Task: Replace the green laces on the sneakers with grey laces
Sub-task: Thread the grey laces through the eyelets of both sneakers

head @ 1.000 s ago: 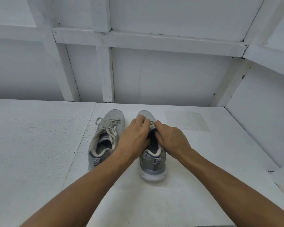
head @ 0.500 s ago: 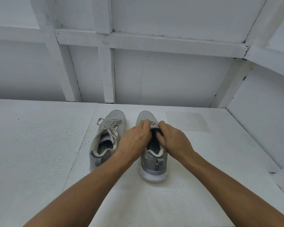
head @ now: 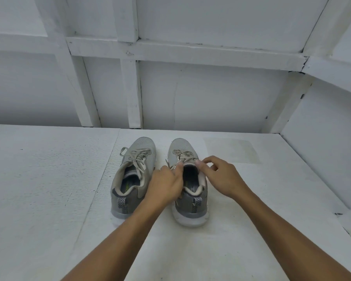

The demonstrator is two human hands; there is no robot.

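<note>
Grey mesh covers both sneakers, which stand side by side on the white tabletop (head: 49, 179) with toes pointing away. The left sneaker (head: 134, 175) is fully threaded, its loose ends trailing over the opening. All the work is on the right sneaker (head: 188, 209). A moment ago both hands sat bunched together over its tongue and hid the lacing. Now they have drawn back and apart, so the pale laces (head: 183, 154) show crossed over the forefoot, with the top of the tongue bare between the fingertips. The left hand (head: 166, 183) has its fingers curled and pinches a strand of those laces at the inner top eyelet. The right hand (head: 221, 177) sets its thumb tip on the outer top edge with the other fingers spread loosely; I cannot tell whether it grips a strand. The spreading suggests the knot is undone and the upper crossings are being loosened, so unthreading has likely only begun. No replacement laces are in view, and their tint under this light reads beige more than green.
</note>
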